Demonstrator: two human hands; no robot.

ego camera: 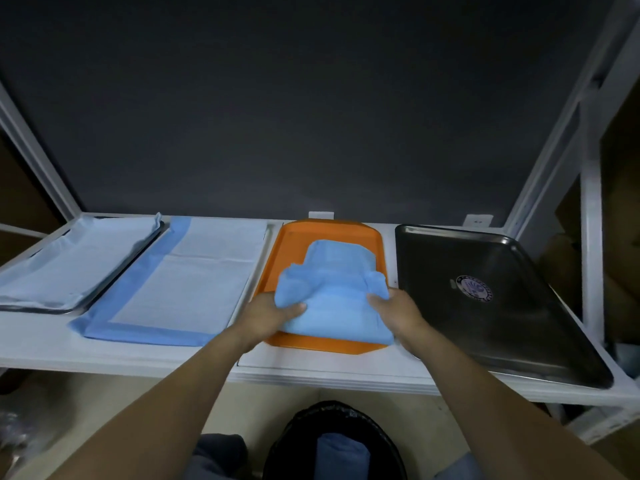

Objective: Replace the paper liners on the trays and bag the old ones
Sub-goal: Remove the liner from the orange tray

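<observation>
An orange tray [294, 237] lies on the white shelf, centre. On it a blue paper liner [339, 292] is bunched up and partly lifted. My left hand [266, 313] grips the liner's left side, thumb on top. My right hand [398, 310] grips its right side. To the right sits a bare dark metal tray [502, 306] with a round sticker. At the far left a metal tray [69, 268] carries a pale blue liner. Between it and the orange tray a flat liner with a darker blue border [180, 285] is spread out.
A black bag [304, 431] stands open on the floor below the shelf's front edge, with a blue liner [339, 452] inside. White shelf posts [588, 237] rise at the right. A dark panel backs the shelf. Clutter lies on the floor at the lower left.
</observation>
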